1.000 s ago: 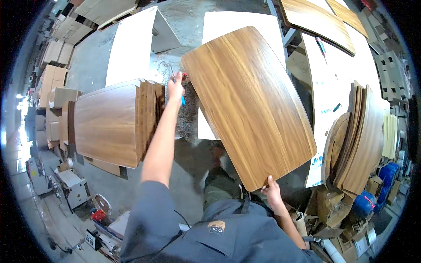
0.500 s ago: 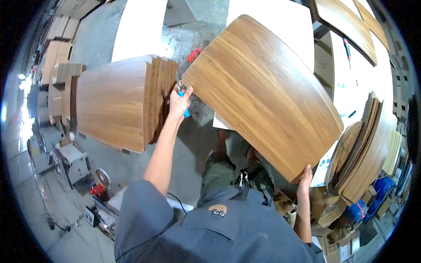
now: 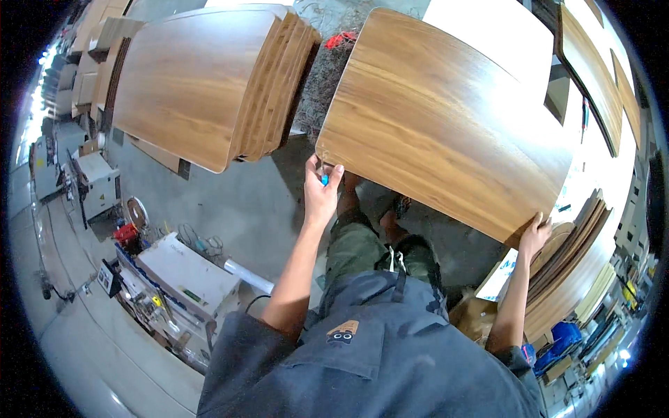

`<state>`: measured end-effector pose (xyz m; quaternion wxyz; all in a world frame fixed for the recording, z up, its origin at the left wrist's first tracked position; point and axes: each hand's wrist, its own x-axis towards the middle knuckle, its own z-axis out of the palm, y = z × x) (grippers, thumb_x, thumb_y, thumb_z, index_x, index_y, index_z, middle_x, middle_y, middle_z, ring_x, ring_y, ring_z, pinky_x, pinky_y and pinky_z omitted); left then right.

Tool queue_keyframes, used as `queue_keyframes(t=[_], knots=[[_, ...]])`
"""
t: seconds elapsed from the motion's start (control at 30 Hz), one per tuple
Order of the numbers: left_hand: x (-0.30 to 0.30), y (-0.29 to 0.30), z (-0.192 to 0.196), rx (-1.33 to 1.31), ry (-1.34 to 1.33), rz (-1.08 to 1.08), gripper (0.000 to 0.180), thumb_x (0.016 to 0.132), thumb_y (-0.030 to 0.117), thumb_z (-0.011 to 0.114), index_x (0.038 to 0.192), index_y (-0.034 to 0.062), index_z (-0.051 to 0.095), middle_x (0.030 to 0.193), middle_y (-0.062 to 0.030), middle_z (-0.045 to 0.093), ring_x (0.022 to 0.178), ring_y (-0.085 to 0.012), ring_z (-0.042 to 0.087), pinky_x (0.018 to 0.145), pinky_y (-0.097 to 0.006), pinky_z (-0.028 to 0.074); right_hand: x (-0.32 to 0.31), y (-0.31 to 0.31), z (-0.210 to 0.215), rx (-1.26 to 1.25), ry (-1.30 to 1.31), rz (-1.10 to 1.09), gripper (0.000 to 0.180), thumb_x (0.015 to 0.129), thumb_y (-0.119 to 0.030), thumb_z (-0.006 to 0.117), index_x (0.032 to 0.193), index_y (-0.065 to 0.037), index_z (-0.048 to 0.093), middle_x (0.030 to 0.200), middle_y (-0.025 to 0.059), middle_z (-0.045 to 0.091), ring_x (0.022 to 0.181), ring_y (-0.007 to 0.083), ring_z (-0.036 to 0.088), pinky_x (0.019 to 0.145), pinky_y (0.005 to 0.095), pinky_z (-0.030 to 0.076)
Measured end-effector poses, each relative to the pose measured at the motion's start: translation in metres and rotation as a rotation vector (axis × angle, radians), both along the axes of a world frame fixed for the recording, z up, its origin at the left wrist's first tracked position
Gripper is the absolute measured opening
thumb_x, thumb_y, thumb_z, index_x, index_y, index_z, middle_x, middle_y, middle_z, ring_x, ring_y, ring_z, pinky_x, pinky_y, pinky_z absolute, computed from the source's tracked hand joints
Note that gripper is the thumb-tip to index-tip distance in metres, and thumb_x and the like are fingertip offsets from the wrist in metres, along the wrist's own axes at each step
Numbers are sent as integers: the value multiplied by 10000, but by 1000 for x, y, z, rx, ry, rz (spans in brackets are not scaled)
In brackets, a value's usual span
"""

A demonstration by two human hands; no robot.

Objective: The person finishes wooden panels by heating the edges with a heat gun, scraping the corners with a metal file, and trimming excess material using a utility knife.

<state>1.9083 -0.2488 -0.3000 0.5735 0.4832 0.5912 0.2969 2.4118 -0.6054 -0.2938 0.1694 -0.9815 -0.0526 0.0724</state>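
A wood-grain panel (image 3: 446,125) with rounded corners and a bowed far side lies slanted in front of me, its far right in bright glare. At its near right corner my right hand (image 3: 535,237) is closed round the edge, thumb on top. My left hand (image 3: 322,191) is at the near left corner, closed round a small tool with a blue handle (image 3: 325,180) and a thin metal tip. Whether these left fingers also touch the panel is hard to make out. To the left stands a stack of similar panels (image 3: 195,76), apart from the one in my hands.
A white-covered surface (image 3: 488,31) lies beyond the panel, with more boards (image 3: 589,76) at far right. Curved boards (image 3: 568,258) stand on edge near my right arm. Left are a white-topped bench (image 3: 188,268) and machines (image 3: 97,184). Something red (image 3: 340,40) lies on the floor.
The panel has swung to a flatter slant and moved rightward in view, both hands with it. My left hand has come from beside the stack to the panel's near left corner.
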Motion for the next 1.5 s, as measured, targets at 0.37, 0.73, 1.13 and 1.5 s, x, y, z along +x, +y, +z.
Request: queue_keyframes(t=[0.37, 0.73, 1.13, 1.5], knots=[[-44, -20, 62, -193, -243, -10, 312, 1154, 327, 562, 1266, 46, 635, 997, -56, 664, 723, -105, 556, 654, -263, 461, -211, 313, 51, 392, 123, 952, 646, 1006, -337, 776, 1524, -20, 556, 1561, 246, 562, 1505, 411, 478, 1265, 529, 369], [-29, -32, 97, -607, -787, -101, 587, 1180, 530, 382, 1317, -6, 577, 892, -75, 630, 652, -143, 532, 616, -302, 467, -338, 336, 97, 771, 1641, 525, 174, 1119, -165, 659, 1120, 4, 701, 913, 48, 699, 706, 90, 639, 572, 261, 559], [-73, -11, 52, 517, 503, -193, 503, 1131, 374, 592, 1571, 135, 539, 956, -114, 626, 815, -325, 681, 688, -444, 550, -220, 383, 66, 521, 140, 962, 333, 1094, -348, 697, 1203, -34, 722, 1214, 134, 748, 1151, 255, 685, 1045, 408, 527], [-37, -8, 48, 216, 743, -450, 583, 1145, 348, 536, 1702, 272, 383, 1067, -201, 607, 887, -448, 668, 751, -542, 573, -112, 447, -14, 192, -460, 982, 784, 1040, -669, 610, 1592, -119, 517, 1650, 167, 464, 1548, 403, 396, 1280, 526, 337]])
